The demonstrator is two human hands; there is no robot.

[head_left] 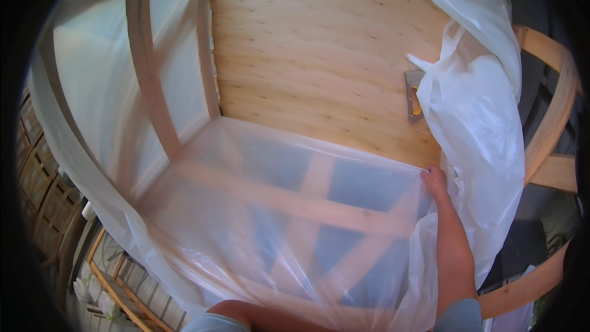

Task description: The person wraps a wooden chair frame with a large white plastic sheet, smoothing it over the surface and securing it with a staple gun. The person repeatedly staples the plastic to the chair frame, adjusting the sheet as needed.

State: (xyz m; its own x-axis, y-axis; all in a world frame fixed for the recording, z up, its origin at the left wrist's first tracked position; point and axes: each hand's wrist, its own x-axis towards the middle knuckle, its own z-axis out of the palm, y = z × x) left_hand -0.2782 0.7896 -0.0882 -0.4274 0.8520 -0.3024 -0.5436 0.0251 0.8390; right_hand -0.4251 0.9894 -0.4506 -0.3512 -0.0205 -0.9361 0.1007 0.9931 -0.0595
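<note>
My right hand [435,181] pinches the upper edge of a translucent plastic sheet [295,172] at its right corner, where it meets the plywood board [319,55]. The sheet stretches over a wooden frame whose beams show through it. A loose, bunched length of the plastic [485,123] hangs to the right of my right forearm. Against the plywood, partly covered by this bunch, is a grey metal tool with a yellow part [413,95] that looks like a staple gun. My left forearm [264,315] crosses the lower edge; the left hand is not visible.
More sheet covers the beamed frame side [147,61] at the left. Bare curved-looking timbers [550,123] stand at the right, with a dark panel [519,252] below. Low at the left are a wooden frame [120,286], white bundles [95,292] and a brown slatted structure [40,166].
</note>
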